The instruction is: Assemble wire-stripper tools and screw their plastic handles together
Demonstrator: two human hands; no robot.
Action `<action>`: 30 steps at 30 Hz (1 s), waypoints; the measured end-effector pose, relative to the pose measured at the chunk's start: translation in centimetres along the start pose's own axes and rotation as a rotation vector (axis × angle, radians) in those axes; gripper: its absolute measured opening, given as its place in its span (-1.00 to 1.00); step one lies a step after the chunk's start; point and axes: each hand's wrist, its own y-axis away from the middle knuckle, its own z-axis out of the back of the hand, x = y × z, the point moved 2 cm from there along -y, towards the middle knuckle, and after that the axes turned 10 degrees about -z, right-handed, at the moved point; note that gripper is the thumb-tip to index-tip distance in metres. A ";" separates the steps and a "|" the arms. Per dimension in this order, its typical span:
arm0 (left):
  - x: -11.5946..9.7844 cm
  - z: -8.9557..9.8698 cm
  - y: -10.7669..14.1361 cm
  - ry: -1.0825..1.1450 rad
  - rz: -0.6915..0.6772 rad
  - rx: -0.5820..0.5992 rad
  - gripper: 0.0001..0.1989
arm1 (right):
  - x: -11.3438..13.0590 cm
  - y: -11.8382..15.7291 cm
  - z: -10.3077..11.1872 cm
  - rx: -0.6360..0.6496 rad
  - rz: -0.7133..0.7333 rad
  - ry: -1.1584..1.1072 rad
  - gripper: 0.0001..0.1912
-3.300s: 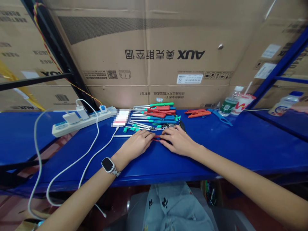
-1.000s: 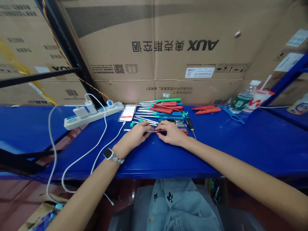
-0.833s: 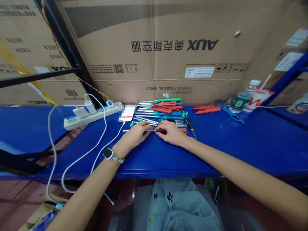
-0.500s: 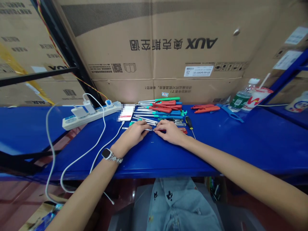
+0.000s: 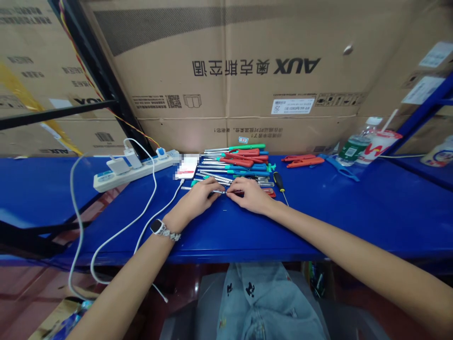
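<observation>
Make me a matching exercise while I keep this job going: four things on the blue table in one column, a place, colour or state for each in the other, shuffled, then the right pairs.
1. Silver rod
2. Screwdriver
3. Power strip
4. Green-labelled bottle

A. White, with plugs in it
B. Beside the red-and-white cup
C. Pinched in the fingers of the left hand
D. Black and yellow handle

Pairs: 1-C, 2-D, 3-A, 4-B

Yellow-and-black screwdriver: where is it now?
In the head view, the screwdriver lies on the blue table just right of the right hand, left of the orange handles.
</observation>
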 end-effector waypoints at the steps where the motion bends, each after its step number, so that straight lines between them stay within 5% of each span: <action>1: 0.0 0.0 0.0 0.001 -0.004 0.006 -0.83 | 0.0 0.0 0.0 0.002 0.003 0.000 -0.88; 30: -0.3 -0.1 -0.2 0.028 0.012 -0.009 -0.91 | 0.5 0.4 0.0 0.009 0.002 -0.047 -0.87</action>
